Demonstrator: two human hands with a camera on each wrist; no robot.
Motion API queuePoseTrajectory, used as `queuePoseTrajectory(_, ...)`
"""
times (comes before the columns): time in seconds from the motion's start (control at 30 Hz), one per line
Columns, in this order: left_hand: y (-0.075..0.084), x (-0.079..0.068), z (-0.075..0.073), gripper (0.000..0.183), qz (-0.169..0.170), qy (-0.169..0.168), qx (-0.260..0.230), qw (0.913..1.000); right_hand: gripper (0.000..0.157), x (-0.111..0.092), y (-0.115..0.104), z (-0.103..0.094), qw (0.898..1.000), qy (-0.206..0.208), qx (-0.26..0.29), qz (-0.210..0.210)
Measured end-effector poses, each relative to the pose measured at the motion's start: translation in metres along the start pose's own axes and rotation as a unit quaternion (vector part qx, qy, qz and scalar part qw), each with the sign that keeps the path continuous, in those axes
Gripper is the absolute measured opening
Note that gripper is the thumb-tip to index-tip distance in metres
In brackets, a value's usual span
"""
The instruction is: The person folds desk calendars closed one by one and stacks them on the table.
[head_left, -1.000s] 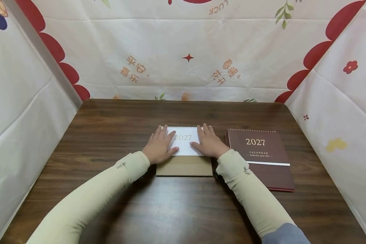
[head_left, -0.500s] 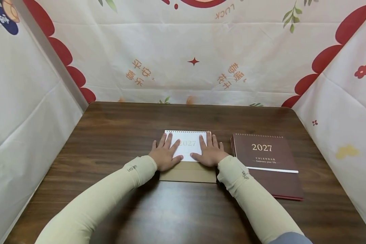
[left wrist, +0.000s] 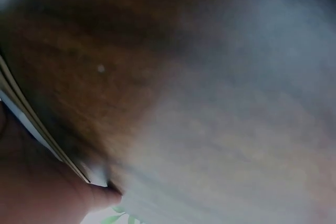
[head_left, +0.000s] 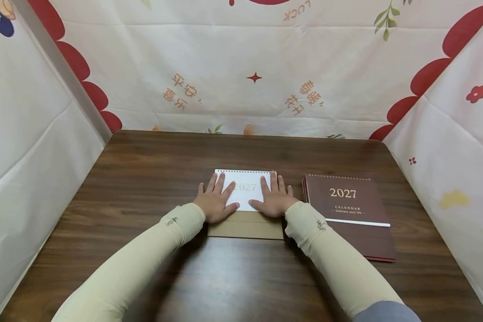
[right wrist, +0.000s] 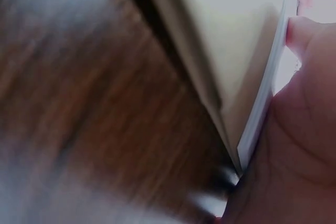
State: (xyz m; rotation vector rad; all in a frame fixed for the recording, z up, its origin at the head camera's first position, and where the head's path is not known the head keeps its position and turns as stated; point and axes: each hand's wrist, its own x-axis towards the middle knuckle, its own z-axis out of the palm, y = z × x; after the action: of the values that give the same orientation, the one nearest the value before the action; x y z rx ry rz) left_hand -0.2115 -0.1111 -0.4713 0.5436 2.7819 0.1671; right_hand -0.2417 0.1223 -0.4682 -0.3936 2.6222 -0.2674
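Note:
A desk calendar with a white "2027" page (head_left: 244, 197) and a tan backing board (head_left: 245, 229) lies flat in the middle of the table in the head view. My left hand (head_left: 214, 202) rests on the page's left side, fingers spread and straight, thumb pointing inward. On the right side my right hand (head_left: 274, 200) lies the same way, fingertips close to the spiral binding. The right wrist view has the palm (right wrist: 302, 140) against the white page edges (right wrist: 260, 103), over the tan board. In the left wrist view, the hand (left wrist: 42, 182) touches the calendar's edge (left wrist: 39, 132).
Right of my right hand lies a dark brown 2027 calendar (head_left: 346, 205), crossed by a white band (head_left: 358, 222), apparently on another brown layer. The wooden table (head_left: 157, 152) is enclosed by a patterned white cloth (head_left: 209, 53) at the back and both sides.
Both hands have slid slightly toward me on the page, uncovering the left end of the spiral binding. The head view has shifted a little. The brown calendar stays put.

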Motion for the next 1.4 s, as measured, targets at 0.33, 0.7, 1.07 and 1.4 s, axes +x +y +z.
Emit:
queuePoseTrajectory(0.33,0.002,-0.002,-0.001,0.077,-0.001,-0.007,-0.001,1.0,0.098,-0.003,-0.002,0.0,1.0,-0.003,0.002,0.003)
queuePoseTrajectory(0.7,0.004,0.003,-0.021,0.073,0.011,0.051,-0.043,0.9977,0.104,-0.02,-0.005,-0.018,0.997,0.068,0.032,-0.027)
queuePoseTrajectory(1.07,-0.011,-0.023,-0.029,0.021,-0.101,0.087,-0.231,0.9639,0.065,-0.038,0.005,-0.022,0.988,0.128,0.071,0.043)
queuePoseTrajectory(1.4,0.005,-0.029,-0.041,0.027,-0.106,0.109,-0.401,0.9036,0.05,-0.05,0.015,-0.037,0.96,0.149,0.234,0.031)
